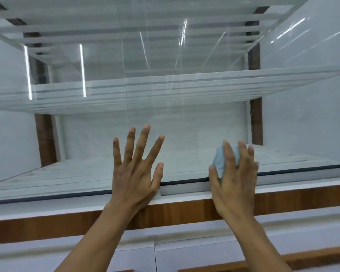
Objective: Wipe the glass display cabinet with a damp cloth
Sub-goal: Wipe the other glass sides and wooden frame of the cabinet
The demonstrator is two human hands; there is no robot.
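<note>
In the head view, the left hand (137, 173) is being pressed flat against the glass (185, 124), fingers spread, nothing held. The bunched cloth (222, 160) is being gripped by the right hand (234, 183), low on it. The glass is stretching upward and sideways from both hands.

The left wall (8, 138) and the right wall (306, 124) were plain white. Brown wooden uprights (45, 138) ran up at the back on both sides. Before me a wood-grain band (185, 211) crossed above white cupboard fronts (194, 256). Two bright strip-light reflections (82, 69) stood upright at my upper left.
</note>
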